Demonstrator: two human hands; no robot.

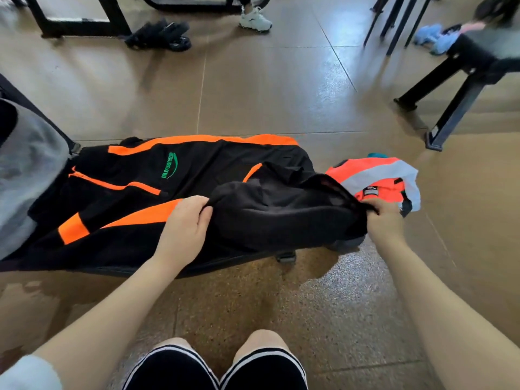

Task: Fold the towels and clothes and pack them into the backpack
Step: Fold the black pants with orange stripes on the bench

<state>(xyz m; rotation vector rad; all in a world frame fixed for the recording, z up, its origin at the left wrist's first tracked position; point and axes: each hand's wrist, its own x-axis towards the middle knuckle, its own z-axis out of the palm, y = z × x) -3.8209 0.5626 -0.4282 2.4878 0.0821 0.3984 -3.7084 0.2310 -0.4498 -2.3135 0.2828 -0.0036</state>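
Head view: left hand, right hand grips pinching black garment edge

We see bare forearms, a white short sleeve at the left arm, and black shorts with white stripes along the hems above bare knees

A black jacket with orange stripes and a green logo lies spread flat on the floor, its right part lifted and bunched. Just beyond that bunched end lies a crumpled orange vest with grey bands.
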